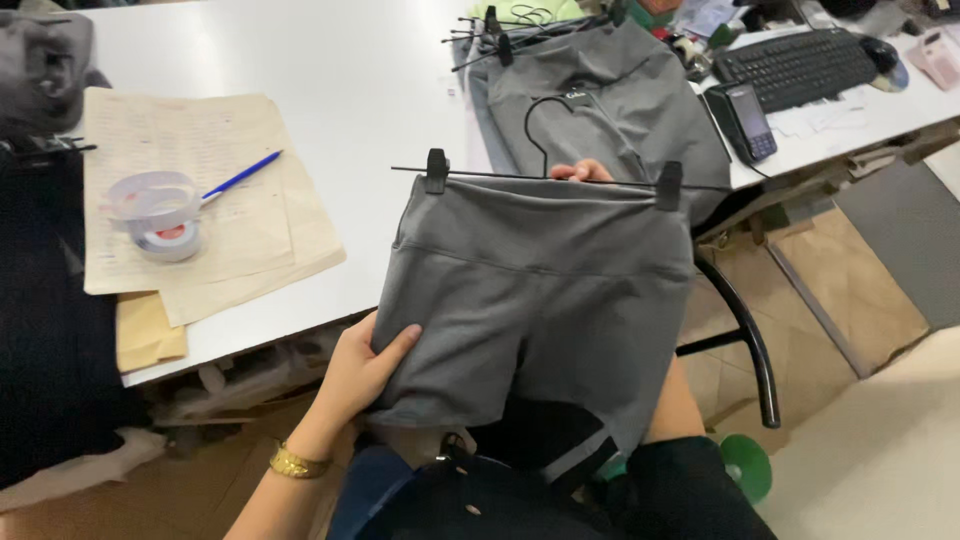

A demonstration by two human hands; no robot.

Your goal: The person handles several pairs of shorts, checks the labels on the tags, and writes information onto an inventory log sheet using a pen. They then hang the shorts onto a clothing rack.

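Bare white table [350, 80] between papers [200, 190] and hangers [500, 40].

In the upper left of the frame a blue pen [242, 175] and two rolls of clear tape [157, 212] lie on beige paper sheets [255, 235] on the white table [350, 80]. In the upper right stand a black keyboard [795, 66] and a dark card terminal [745, 120].

Two hanger clips [437, 170], two tape rolls [155, 200], one blue pen [240, 176], one keyboard [795, 66].
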